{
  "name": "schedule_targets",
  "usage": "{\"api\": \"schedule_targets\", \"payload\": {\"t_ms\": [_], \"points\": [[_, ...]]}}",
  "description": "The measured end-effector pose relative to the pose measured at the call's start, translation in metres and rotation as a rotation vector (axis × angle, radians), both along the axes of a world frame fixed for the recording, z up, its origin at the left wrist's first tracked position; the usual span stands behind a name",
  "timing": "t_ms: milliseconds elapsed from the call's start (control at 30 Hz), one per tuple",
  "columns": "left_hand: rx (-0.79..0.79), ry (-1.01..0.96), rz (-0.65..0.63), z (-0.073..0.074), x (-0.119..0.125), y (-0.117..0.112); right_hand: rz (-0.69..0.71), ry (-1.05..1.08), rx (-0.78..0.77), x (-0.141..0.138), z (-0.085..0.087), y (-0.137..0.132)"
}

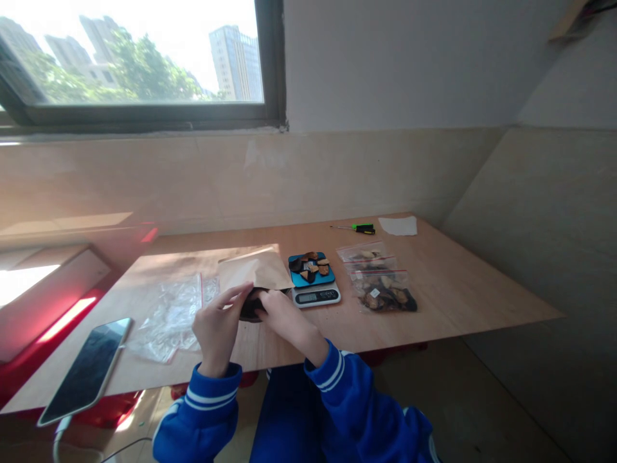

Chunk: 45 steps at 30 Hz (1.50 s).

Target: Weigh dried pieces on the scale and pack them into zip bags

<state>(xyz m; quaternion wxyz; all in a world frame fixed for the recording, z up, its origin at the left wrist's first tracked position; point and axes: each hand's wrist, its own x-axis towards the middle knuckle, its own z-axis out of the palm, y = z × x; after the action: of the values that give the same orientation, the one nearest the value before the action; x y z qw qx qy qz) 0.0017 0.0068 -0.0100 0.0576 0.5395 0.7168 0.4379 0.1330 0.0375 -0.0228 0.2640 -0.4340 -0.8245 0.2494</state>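
Note:
A brown kraft paper bag (255, 267) lies on the table with its dark mouth facing me. My left hand (219, 325) pinches the edge of that mouth. At the opening, my right hand (286, 315) has its fingers curled partly inside the bag; their tips and anything between them are hidden. Just right of the bag stands a small digital scale (317, 296) with a blue platform. Several dark brown and tan dried pieces (311, 265) rest on the platform. The digits on its display are too small to read surely.
Clear zip bags (166, 318) lie to the left, beside a phone (89, 366) with a cable at the table's front-left edge. Right of the scale are zip bags (385, 292) of dried pieces. Behind lie a green-and-black screwdriver (361, 228) and white paper (399, 226).

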Motion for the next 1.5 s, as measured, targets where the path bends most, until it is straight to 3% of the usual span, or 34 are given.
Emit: {"api": "schedule_targets", "payload": {"t_ms": [167, 300, 500, 600, 700, 767, 933, 1100, 1300, 1500], "points": [[0.012, 0.002, -0.012, 0.003, 0.001, 0.001, -0.037, -0.019, 0.052, 0.008, 0.003, -0.008], [0.002, 0.010, -0.003, 0.003, 0.000, 0.000, 0.018, 0.085, 0.075, 0.017, 0.010, -0.019], [-0.014, 0.010, 0.023, 0.002, -0.008, 0.001, 0.155, 0.441, -0.150, 0.064, 0.019, -0.025], [-0.012, -0.004, 0.039, 0.002, -0.011, 0.002, -0.013, 0.476, -0.178, 0.107, 0.009, -0.014], [-0.002, -0.008, 0.040, 0.003, -0.013, 0.003, -0.330, 0.358, -0.034, 0.143, -0.010, 0.004], [0.006, -0.006, 0.040, 0.003, -0.012, 0.003, -0.433, 0.226, 0.053, 0.155, -0.024, 0.017], [0.002, 0.007, 0.040, 0.002, -0.011, 0.005, -0.473, 0.018, 0.159, 0.146, -0.048, 0.043], [-0.020, 0.022, 0.047, 0.002, -0.015, 0.003, -0.475, -0.036, 0.218, 0.132, -0.052, 0.049], [-0.130, 0.085, -0.064, -0.011, -0.018, 0.013, -0.534, 0.058, 0.368, 0.144, -0.043, 0.027], [-0.272, 0.163, -0.275, -0.038, -0.019, 0.024, -0.526, 0.247, 0.275, 0.157, -0.039, -0.011]]}}
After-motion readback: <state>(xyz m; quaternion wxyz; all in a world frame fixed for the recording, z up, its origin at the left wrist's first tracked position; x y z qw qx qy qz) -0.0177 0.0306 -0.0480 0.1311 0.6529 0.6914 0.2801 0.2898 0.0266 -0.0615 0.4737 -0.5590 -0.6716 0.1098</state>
